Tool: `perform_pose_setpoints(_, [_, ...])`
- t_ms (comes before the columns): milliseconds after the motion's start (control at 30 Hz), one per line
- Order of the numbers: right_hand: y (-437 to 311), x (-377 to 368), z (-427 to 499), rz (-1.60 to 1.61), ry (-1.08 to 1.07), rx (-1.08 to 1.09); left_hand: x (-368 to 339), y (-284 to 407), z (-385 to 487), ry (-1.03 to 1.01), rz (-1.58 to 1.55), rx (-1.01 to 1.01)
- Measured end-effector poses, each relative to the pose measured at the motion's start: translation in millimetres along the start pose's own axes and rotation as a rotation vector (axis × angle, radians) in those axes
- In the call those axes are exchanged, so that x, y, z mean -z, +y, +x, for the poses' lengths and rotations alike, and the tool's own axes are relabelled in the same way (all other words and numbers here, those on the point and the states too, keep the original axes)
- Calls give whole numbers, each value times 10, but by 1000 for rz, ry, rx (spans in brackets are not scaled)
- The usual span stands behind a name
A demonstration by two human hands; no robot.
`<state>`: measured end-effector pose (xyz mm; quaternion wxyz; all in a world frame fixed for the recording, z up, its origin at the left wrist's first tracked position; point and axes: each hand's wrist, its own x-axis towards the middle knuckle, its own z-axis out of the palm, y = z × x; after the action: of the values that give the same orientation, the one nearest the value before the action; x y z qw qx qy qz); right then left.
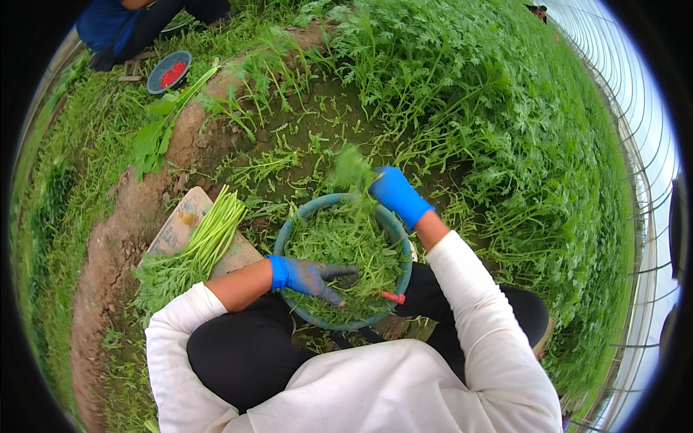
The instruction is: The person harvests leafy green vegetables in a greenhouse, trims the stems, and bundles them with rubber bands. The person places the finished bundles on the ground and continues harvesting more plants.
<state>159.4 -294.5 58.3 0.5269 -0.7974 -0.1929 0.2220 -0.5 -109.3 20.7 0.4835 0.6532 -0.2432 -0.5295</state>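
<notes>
My right hand point(399, 196), in a blue glove, grips a small bunch of leafy greens point(351, 172) above the far right rim of a round tub. The bunch is blurred. The tub point(282, 238) has a blue-green rim and is filled with loose leaf and stem trimmings point(338, 241). My left hand point(314, 277), gloved in blue with dark soil on the fingers, reaches over the near left of the trimmings, fingers spread and nothing held. A red object point(394, 297), perhaps a handle, pokes out at the tub's near right rim.
Left of the tub, a bundle of long-stemmed greens point(214, 227) lies across a muddy board point(176, 233). Dense feathery-leaved crops point(487, 108) grow ahead and right. Beyond a soil ridge point(116, 233), a grey basin point(153, 81) holds red pieces near another person point(116, 27).
</notes>
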Motion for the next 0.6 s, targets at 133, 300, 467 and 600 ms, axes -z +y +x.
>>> perform_pose_setpoints(133, [12, 55, -20, 20, 112, -306, 37, 4, -31, -63, 154, 38])
perform_pose_setpoints(300, [-349, 463, -169, 11, 6, -226, 87, -158, -89, -40, 163, 121])
perform_pose_setpoints(467, [-371, 1271, -816, -203, 99, -234, 370, -116, -227, -18, -74, 192])
perform_pose_setpoints(600, [-141, 1854, -1676, 215, 448, -234, 470, 182, -181, -24, -121, 398])
